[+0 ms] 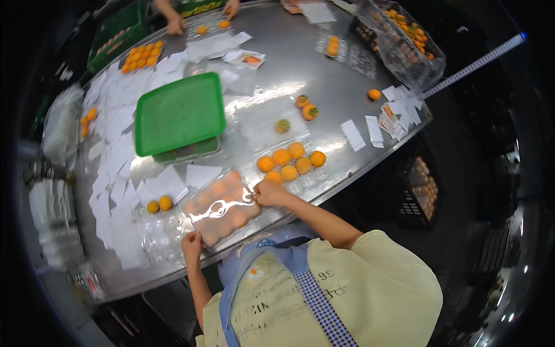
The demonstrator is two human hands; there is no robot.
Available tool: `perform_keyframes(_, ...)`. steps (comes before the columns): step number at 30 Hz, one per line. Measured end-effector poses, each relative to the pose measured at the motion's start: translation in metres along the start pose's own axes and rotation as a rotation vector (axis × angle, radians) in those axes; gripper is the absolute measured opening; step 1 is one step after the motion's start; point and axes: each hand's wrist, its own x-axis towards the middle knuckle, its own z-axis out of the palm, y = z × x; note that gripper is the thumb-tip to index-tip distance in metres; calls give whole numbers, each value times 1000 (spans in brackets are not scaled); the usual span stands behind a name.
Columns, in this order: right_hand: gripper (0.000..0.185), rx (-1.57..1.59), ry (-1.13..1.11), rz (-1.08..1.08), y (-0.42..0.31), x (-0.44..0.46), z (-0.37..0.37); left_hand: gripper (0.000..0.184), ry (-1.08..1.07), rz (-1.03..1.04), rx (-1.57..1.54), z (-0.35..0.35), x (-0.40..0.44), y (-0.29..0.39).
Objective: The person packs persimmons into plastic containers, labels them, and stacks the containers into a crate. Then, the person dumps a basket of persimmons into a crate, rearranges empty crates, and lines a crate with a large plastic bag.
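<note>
A clear plastic fruit box filled with orange persimmons lies at the near edge of the metal table, glare across its lid. My left hand has its fingers closed at the box's near left corner. On its right end, my right hand pinches the rim. Just beyond that hand, several persimmons sit in a second clear tray. Left of the box is another clear tray, with two persimmons at its upper edge.
A green-lidded container stands mid-table, with white paper slips scattered around it. A plastic-lined crate of persimmons is at the far right. Another person's hand works at the far edge. A black crate stands below the table.
</note>
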Motion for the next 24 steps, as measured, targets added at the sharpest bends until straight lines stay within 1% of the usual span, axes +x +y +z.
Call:
perform_keyframes(2,32,-18,103,-35,13,-13,-17,17,-15,17,-46,16,-8,21)
perform_keyframes(4,31,106,178,-109,33,-31,-42,18,7,25,-97,37,-15,38)
perform_keyframes(5,30,167,217,-147,44,-41,-58,23,-13,4,-120,44,-9,31)
perform_keyframes(6,30,369,252,-83,53,-58,-87,27,68,23,-132,56,-17,39)
perform_keyframes(7,30,471,489,-228,80,-60,-102,32,149,43,-144,68,-24,47)
perform_keyframes(8,31,540,505,-134,114,-64,-126,34,225,90,-132,77,-26,48)
perform_keyframes(10,33,581,767,3,194,-74,-171,40,383,183,-113,92,-27,44)
perform_keyframes(11,34,504,905,38,256,-70,-186,40,446,250,-107,97,-28,40)
perform_keyframes(13,35,316,1102,181,347,-90,-239,41,578,379,-98,114,-29,41)
perform_keyframes(15,36,-74,1326,95,454,-96,-284,39,660,270,-153,149,-62,86)
perform_keyframes(16,37,-113,1334,168,491,-108,-302,39,700,215,-182,164,-74,108)
perform_keyframes(17,39,-152,1341,242,521,-122,-325,38,688,232,-173,172,-75,117)
perform_keyframes(19,41,-18,1239,298,553,-138,-377,37,735,266,-201,181,-81,127)
perform_keyframes(20,42,-110,1298,366,573,-139,-391,36,734,252,-225,188,-87,143)
perform_keyframes(21,46,-45,1312,259,581,-150,-405,35,743,248,-228,195,-93,156)
perform_keyframes(22,53,-148,1244,338,600,-157,-413,35,752,244,-230,202,-100,167)
perform_keyframes(23,56,-202,1215,444,628,-149,-420,34,761,240,-233,212,-107,177)
perform_keyframes(24,56,-223,1229,502,656,-146,-416,32,781,269,-244,222,-114,191)
